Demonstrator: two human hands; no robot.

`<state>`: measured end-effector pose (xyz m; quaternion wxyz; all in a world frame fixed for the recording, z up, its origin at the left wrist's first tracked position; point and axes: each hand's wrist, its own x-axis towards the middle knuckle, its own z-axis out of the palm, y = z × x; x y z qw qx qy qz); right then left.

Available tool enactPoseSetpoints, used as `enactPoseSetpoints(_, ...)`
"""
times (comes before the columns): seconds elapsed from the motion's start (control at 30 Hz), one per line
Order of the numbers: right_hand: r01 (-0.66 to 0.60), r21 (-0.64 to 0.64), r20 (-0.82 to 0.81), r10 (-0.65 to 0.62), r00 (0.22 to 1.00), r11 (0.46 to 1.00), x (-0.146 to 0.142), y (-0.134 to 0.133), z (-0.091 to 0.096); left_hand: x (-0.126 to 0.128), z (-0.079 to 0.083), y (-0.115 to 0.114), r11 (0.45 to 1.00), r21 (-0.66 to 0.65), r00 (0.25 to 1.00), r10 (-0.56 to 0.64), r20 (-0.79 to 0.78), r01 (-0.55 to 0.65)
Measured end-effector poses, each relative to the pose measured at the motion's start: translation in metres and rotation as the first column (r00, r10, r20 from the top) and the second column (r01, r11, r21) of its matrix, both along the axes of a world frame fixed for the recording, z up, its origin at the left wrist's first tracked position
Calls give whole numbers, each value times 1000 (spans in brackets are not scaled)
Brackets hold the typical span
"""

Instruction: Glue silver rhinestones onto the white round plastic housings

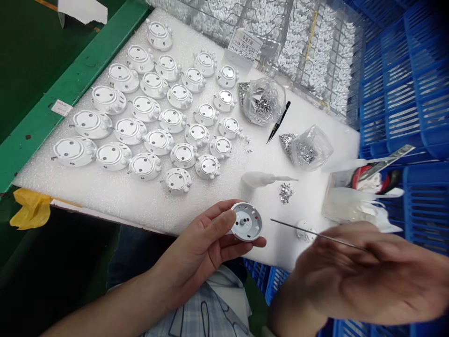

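Near the front edge of the foam-topped table [147, 210], my left hand [210, 234] grips a round white plastic shell [253, 228] by its rim. Its hollow inside faces up, showing a central post and small holes. My right hand [365, 271], blurred and close to the camera, holds a thin metal rod [315, 232] whose tip points at the shell but stays apart from it. Past the rod lies a white part [306, 231], partly covered by my right hand. A small pile of shiny metal pieces [285, 193] and a white squeeze bottle [258, 179] lie beyond the shell.
Rows of white round shells [143, 166] fill the table's left side. Bags of small metal parts [264, 100], black tweezers [278, 122] and a tool box [340, 196] with scissors stand farther right. Clear trays [270, 28] line the back; blue crates [403, 84] bound the right.
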<state>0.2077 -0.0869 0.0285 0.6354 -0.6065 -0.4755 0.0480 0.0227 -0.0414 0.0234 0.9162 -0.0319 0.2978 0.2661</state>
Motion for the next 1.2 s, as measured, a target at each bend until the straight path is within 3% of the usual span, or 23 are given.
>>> enactPoseSetpoints(0.03, 104, 112, -72, -96, 993, 988, -14, 11, -1, 0, 0, 0, 1000, 3, 1000, -1, 3, 1)
enactPoseSetpoints(0.13, 44, 188, -78, -30, 997, 981, -40, 33, -5, -1, 1, 1, 1000, 6, 1000, -2, 5, 2)
enactPoseSetpoints(0.23, -14, 188, -62, 26, 998, 982, -43, 38, -11, -1, 2, 2, 1000, 0, 1000, -5, -11, 5)
enactPoseSetpoints(1.2, 19, 165, -42, -12, 999, 986, -40, 32, -13, -1, 0, 3, 1000, -15, 1000, -9, -23, 9)
